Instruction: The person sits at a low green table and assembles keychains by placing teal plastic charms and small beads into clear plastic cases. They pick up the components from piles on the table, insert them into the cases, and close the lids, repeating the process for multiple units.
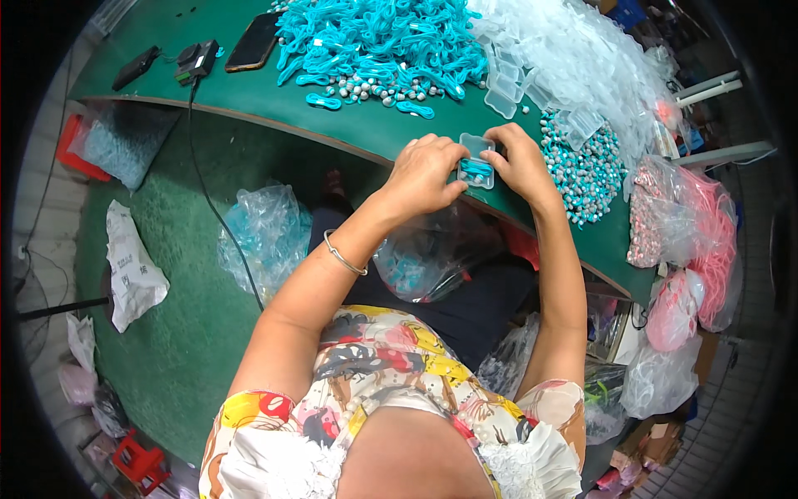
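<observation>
Over the table's near edge, my left hand (422, 170) and my right hand (524, 162) grip a small clear plastic box (476, 147) from its two sides. Its lid stands raised at the far side. In the near half lies a bundled turquoise cord (475, 171). Beyond my hands is a heap of looped turquoise cords (382, 41), with pale round beads (366, 88) along its near edge. To the right of it spreads a big pile of clear plastic boxes (565, 50). Turquoise and grey bead-like pieces (582, 170) are heaped beside my right hand.
The green table (241, 93) curves across the top, bearing a phone (252, 41) and a small black device (197, 62) with a hanging cable. Bags of pink cords (706, 241) sit at the right end. Filled plastic bags (266, 237) stand below; a red stool (140, 461) is lower left.
</observation>
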`<state>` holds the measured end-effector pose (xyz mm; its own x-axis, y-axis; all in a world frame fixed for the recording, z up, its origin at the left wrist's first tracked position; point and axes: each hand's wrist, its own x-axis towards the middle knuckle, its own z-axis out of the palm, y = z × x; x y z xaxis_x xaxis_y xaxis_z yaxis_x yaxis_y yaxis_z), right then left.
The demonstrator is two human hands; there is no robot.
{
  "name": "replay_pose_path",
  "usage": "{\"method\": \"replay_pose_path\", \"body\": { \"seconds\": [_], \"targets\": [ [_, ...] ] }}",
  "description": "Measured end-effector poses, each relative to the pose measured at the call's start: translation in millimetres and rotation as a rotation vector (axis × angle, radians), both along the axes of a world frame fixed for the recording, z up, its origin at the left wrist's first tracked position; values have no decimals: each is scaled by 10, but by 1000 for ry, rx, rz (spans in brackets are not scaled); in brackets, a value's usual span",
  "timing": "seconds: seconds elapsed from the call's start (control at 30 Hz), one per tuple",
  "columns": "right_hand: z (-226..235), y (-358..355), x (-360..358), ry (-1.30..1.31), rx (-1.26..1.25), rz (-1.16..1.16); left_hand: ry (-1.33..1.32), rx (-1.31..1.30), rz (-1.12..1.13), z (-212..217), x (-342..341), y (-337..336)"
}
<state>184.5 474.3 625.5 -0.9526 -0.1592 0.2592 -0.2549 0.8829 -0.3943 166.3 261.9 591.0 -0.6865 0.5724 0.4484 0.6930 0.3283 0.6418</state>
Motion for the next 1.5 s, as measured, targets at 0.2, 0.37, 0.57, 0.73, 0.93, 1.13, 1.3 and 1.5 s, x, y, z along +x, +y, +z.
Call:
{"method": "replay_pose_path", "body": {
  "seconds": [0.2,0.37,0.57,0.73,0.93,1.13,1.3,1.5],
  "targets": [
    [29,-103,146,108,-86,-60,-51,91,63,15,76,-25],
    [-66,-145,239,310,-16,-47,83,81,160,-61,200,-26],
    [-102,-215,341,467,21,-12,232,62,176,-73,282,-7],
    [-156,-293,495,464,-36,14,276,-53,219,-49,370,-2],
    [-266,-353,667,464,-85,22,153,60,219,-110,406,-49],
    [-333,-374,739,426,-52,38,246,35,193,94,293,-96],
    [-385,-376,757,469,-62,57,337,72,-87,-22,115,-134],
    [-211,-456,755,258,-293,50,190,171,-165,-78,96,-175]
  ]
}}
